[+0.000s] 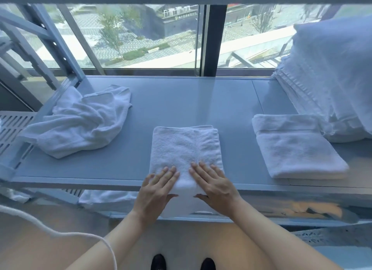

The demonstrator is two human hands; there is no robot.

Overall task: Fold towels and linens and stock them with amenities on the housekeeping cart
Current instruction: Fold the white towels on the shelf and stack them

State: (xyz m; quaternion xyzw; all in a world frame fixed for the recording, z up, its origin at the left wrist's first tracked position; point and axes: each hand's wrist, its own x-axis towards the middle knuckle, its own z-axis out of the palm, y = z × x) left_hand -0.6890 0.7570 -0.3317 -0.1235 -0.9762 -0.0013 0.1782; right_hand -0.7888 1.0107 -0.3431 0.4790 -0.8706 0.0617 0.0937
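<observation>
1. Head view: three white towels lie apart on the grey shelf, plus one tall stack of linens at the right edge of the frame.
2. A folded towel sits at centre, its near end at the shelf's front edge.
3. The left hand and right hand rest flat on its near end, fingers straight and slightly spread.
4. A crumpled towel lies at left; a second folded towel at right.

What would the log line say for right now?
hands: left hand and right hand flat on folded towel | shelf | crumpled towel left | folded towel stack right
</observation>
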